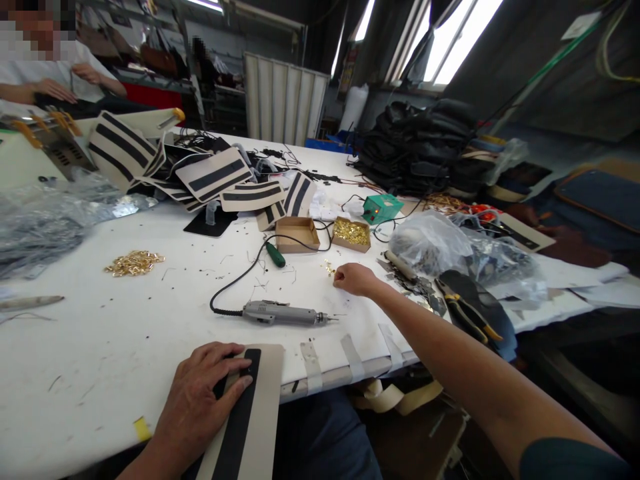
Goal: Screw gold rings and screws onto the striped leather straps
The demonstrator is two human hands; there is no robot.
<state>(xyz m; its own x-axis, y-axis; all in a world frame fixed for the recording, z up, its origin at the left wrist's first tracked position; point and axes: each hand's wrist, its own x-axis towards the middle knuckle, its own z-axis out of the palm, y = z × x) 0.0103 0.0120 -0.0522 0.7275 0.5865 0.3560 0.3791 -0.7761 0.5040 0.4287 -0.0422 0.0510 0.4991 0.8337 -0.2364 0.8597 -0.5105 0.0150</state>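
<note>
My left hand (210, 387) lies on top of a beige panel with black stripes (267, 393), fingers stretched out and thumb on a stripe. The panel rests at the table's front edge and reaches over my lap. Out on the white table, my right hand (353, 279) is closed in a pinch beside a few small gold metal pieces (329, 268). Whatever its fingertips hold is hidden. Between the hands lies a grey electric screwdriver (283, 313), its bit pointing right. Behind my right hand stands a small cardboard box of gold pieces (351, 233).
A cardboard tray (297, 237) and a green-handled tool (275, 255) lie mid-table. Gold fittings (134, 263) are heaped left; striped panels (215, 175) pile behind. At right are pliers (465, 313), plastic bags (430, 243) and a green power box (383, 209). Another person sits far left.
</note>
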